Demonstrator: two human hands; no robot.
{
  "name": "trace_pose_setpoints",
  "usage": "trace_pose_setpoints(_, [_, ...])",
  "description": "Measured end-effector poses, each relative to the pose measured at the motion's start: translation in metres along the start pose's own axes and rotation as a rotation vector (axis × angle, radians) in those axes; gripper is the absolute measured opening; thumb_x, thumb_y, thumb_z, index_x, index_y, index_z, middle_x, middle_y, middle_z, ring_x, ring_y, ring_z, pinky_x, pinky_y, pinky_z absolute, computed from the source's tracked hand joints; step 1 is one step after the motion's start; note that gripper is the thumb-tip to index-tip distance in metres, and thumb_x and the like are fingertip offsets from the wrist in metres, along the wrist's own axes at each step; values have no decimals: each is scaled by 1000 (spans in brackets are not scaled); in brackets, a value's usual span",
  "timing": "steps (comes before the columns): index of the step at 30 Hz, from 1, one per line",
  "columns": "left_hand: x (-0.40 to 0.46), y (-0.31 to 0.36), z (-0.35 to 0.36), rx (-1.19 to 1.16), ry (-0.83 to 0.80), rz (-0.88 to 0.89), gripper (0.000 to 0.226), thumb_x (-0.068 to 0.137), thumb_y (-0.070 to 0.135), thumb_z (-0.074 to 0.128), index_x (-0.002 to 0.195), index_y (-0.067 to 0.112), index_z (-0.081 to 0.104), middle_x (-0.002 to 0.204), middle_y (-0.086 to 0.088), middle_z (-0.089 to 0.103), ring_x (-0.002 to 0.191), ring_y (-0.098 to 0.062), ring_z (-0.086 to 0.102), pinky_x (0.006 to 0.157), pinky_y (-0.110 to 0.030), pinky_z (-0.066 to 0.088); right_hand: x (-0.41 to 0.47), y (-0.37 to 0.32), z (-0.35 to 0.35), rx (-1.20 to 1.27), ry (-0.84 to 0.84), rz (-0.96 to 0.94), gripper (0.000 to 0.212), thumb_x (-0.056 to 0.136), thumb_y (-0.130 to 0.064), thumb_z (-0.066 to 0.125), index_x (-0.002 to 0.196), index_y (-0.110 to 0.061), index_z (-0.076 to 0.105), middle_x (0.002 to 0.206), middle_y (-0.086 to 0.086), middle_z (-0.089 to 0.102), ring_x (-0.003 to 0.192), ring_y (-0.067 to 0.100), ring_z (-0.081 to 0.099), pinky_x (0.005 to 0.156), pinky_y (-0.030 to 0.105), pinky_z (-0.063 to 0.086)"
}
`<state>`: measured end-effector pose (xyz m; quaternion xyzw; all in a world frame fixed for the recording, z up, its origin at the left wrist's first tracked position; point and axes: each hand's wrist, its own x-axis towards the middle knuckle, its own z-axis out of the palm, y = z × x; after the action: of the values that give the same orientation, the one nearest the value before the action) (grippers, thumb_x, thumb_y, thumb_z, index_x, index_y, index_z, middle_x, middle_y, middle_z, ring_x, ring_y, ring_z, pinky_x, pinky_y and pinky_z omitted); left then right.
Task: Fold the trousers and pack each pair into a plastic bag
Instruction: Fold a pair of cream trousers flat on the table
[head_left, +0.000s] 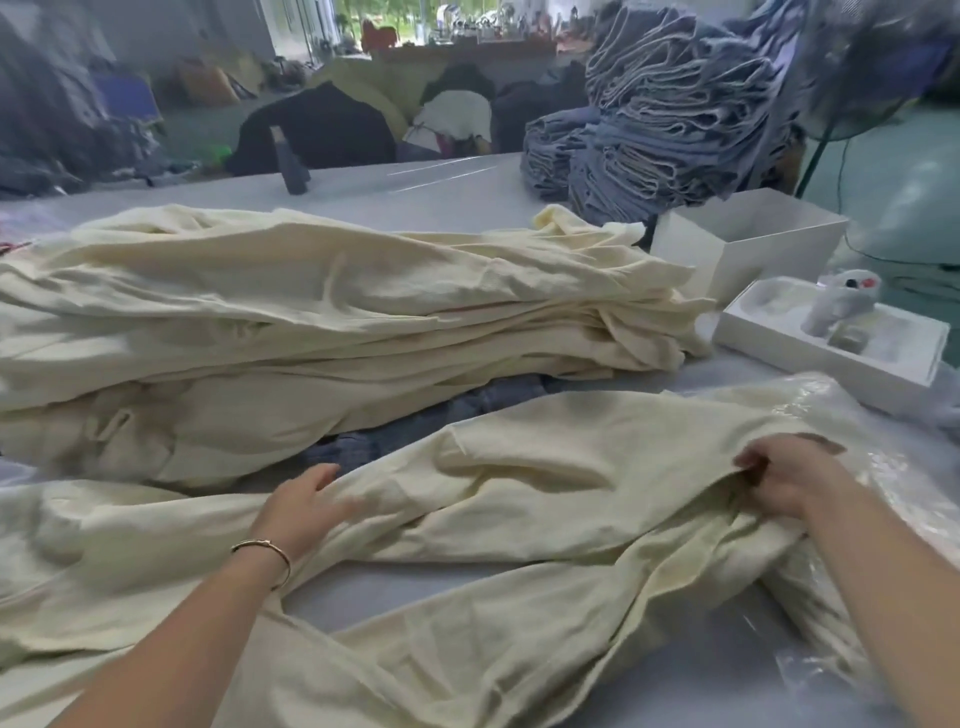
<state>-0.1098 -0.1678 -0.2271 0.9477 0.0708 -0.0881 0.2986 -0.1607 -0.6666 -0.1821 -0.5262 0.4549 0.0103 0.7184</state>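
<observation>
A garment workshop or packing room is shown. A long white table (415, 182) is loaded with a stack of cream trousers (311, 322) and a tall pile of folded blue garments (665, 119). Heaps of dark clothing (317, 130) are seen on the floor behind.

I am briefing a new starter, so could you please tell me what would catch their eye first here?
First, the cream trousers spread across the near table, with the left hand flat on them and the right hand bunching their right end. Behind lies a stack of cream trousers; far right, a tall pile of blue garments.
</observation>
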Motion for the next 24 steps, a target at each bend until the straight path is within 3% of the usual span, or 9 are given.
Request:
trace_pose_setpoints(4, [8, 40, 29, 38, -83, 62, 78, 70, 58, 72, 137, 27, 46, 139, 7, 51, 130, -19, 46, 108, -34, 32, -9, 15, 30, -200, -69, 32, 23, 88, 8, 37, 74, -5, 49, 67, 12, 46, 61, 24, 48, 49, 31, 47])
trace_pose_setpoints(8, [19, 75, 51, 126, -79, 122, 70, 75, 58, 70, 133, 28, 46, 130, 4, 58, 121, -23, 52, 102, -40, 40, -18, 11, 38, -498, -45, 17, 42, 98, -23, 43, 59, -10, 51, 49, 5, 52, 43, 14, 40, 38, 18, 26])
trace_pose_setpoints(11, [26, 97, 64, 27, -74, 146, 65, 74, 55, 72, 128, 28, 49, 121, 3, 62, 113, -23, 56, 96, -39, 45, -19, -1, 30, -246, -255, 164, 61, 99, -38, 40, 45, -13, 51, 40, -2, 39, 31, 10, 32, 30, 14, 19])
trace_pose_setpoints(14, [35, 120, 78, 18, -103, 131, 65, 76, 49, 72, 131, 22, 50, 127, 1, 59, 118, -23, 54, 98, -35, 43, -26, -2, 41, -191, -392, 144, 44, 99, -39, 43, 90, -2, 65, 64, 10, 66, 48, 18, 58, 36, 21, 40])
trace_pose_setpoints(17, [32, 152, 74, -7, -179, 164, 20, 79, 27, 69, 95, 15, 69, 92, -3, 67, 89, -22, 62, 72, -30, 45, -24, 14, 65, -234, -402, 145, 68, 92, -48, 56, 138, -2, 37, 119, 29, 60, 101, 37, 64, 67, 39, 58])
trace_pose_setpoints(18, [25, 163, 68, -93, -243, 208, 4, 78, 16, 66, 80, 15, 70, 74, -1, 63, 73, -19, 58, 62, -28, 41, -20, 20, 71, -208, -395, 173, 85, 85, -54, 62, 145, -5, 27, 129, 32, 51, 111, 42, 58, 75, 46, 58])
trace_pose_setpoints(19, [18, 171, 62, -218, -312, 270, 14, 77, 7, 61, 75, 17, 71, 65, 3, 61, 64, -15, 55, 57, -25, 39, -18, 24, 78, -176, -402, 204, 101, 78, -60, 67, 150, -9, 18, 135, 33, 43, 114, 45, 53, 80, 51, 56])
trace_pose_setpoints(21, [-7, 180, 49, -456, -494, 362, 39, 77, -2, 55, 91, 27, 77, 65, 7, 67, 55, -8, 54, 54, -20, 43, -14, 26, 87, -115, -447, 253, 124, 63, -71, 71, 153, -13, 8, 133, 35, 42, 110, 47, 54, 83, 55, 54])
trace_pose_setpoints(24, [-50, 176, 45, -346, -701, 606, 53, 71, 9, 50, 107, 43, 71, 66, 10, 64, 52, -2, 46, 50, -14, 37, -20, 15, 103, -146, -476, 219, 129, 41, -74, 79, 142, -6, 35, 117, 28, 60, 102, 42, 63, 84, 55, 54])
